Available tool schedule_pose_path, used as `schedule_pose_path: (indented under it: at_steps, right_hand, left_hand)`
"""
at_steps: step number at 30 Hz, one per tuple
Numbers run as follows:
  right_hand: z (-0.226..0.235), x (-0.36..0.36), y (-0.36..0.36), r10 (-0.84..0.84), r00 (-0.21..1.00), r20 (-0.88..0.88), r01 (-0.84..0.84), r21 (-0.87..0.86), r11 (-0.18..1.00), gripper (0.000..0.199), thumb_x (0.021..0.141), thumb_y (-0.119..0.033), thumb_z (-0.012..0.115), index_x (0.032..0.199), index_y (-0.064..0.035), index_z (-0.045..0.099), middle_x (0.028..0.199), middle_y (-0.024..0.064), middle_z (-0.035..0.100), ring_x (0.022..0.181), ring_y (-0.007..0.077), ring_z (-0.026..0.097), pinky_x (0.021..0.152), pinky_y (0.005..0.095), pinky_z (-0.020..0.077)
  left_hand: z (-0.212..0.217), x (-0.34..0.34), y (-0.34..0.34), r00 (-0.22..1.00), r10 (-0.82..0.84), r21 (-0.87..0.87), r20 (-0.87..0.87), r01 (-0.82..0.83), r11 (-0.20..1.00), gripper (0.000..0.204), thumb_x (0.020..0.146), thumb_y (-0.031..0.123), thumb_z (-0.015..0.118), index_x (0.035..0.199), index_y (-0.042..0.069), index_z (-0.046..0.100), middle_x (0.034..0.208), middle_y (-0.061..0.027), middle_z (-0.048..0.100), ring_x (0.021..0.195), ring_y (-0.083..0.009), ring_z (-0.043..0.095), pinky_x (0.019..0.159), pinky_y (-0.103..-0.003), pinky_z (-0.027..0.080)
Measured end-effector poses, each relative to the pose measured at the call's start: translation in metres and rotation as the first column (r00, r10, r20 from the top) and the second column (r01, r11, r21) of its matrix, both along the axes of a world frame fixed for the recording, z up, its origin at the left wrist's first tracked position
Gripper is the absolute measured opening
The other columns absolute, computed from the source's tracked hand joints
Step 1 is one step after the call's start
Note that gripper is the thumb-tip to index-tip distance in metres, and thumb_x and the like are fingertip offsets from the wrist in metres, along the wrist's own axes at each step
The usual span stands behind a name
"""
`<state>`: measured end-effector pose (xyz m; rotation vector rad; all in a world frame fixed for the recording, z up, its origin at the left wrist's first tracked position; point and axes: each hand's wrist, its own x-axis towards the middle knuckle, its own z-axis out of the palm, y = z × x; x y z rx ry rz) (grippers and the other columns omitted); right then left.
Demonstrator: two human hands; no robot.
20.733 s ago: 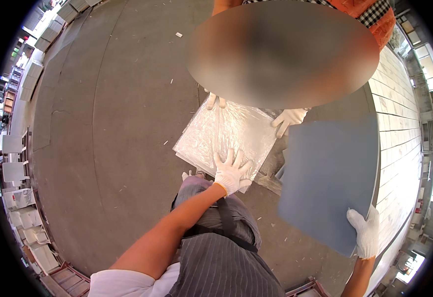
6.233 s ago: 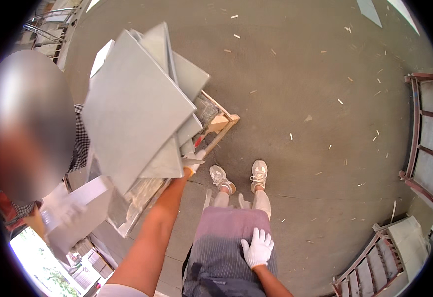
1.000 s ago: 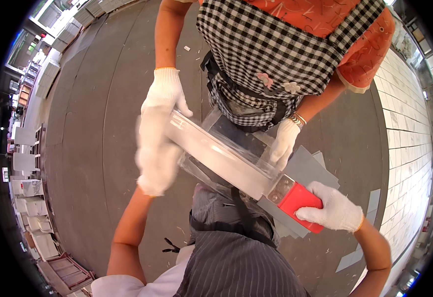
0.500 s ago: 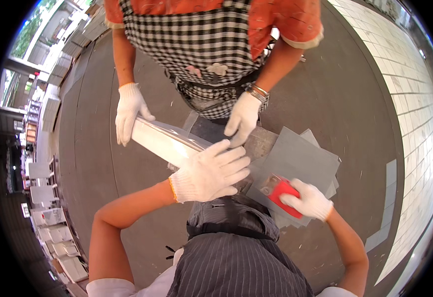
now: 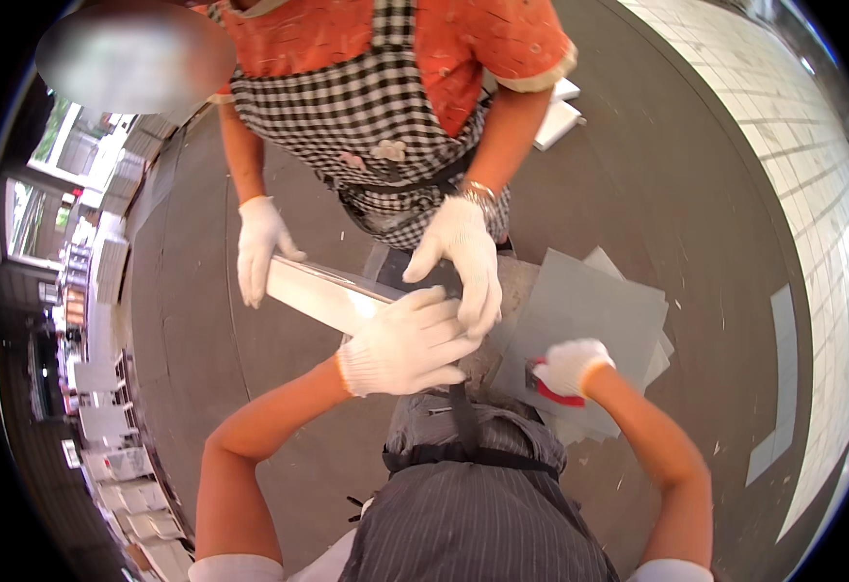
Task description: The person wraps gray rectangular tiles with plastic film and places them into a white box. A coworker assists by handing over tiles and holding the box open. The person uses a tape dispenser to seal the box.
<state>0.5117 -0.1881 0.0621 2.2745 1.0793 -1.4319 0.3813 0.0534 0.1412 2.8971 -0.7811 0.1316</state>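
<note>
My left hand [image 5: 410, 344], in a white knit glove, lies with its fingers stretched over the near end of a long white slab or stack [image 5: 320, 303] with a glossy clear film or edge on top. My right hand [image 5: 574, 369], also gloved, is closed around a red hand tool [image 5: 562, 396] with a metal end; the hand hides most of it, so its kind is unclear. It is over grey sheets [image 5: 589, 301], fanned in a loose pile. Across from me, a co-worker's gloved hand [image 5: 264, 250] holds the slab's far end. Their other glove [image 5: 463, 262] is beside my left fingertips.
The co-worker in a checked apron [image 5: 347, 126] stands close in front. Under the work is a worn block-like surface [image 5: 513, 291]. White pieces [image 5: 558, 121] lie on the dark floor behind them. Stacked boards [image 5: 114, 262] line the left side; pale tiles [image 5: 754, 126] run along the right.
My right hand has turned and drawn the red tool slightly toward the left and up. The co-worker's nearer glove has come down beside my left hand. The view has shifted a little.
</note>
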Motion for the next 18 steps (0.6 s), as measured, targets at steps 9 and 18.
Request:
schedule_pose_path:
  at_steps: [9,18]
  right_hand:
    - [-0.058,-0.025,-0.128,-0.463,0.887,-0.004,0.453,0.209,0.867,0.059,0.095,-0.058,0.047,0.103,-0.0021,0.067,0.104,0.0257,0.070,0.102,0.0448,0.066,0.091,0.0486,0.0516]
    - [-0.062,-0.031,-0.155,-0.735,0.600,-0.316,0.795,0.336,0.505,0.052,0.095,-0.048,0.057,0.102,0.0025,0.064,0.092,0.0235,0.070,0.089,0.0375,0.068,0.081,0.0424,0.0514]
  left_hand:
    - [-0.026,-0.018,0.072,0.862,0.503,0.240,-0.063,-0.477,0.846,0.019,0.089,0.022,0.054,0.096,0.007,0.062,0.085,-0.0112,0.065,0.087,-0.0341,0.063,0.082,-0.049,0.048]
    - [-0.038,-0.052,0.145,0.816,0.578,0.394,-0.001,-0.531,0.750,0.020,0.091,0.021,0.051,0.100,0.008,0.065,0.094,-0.0130,0.066,0.095,-0.0345,0.064,0.084,-0.048,0.050]
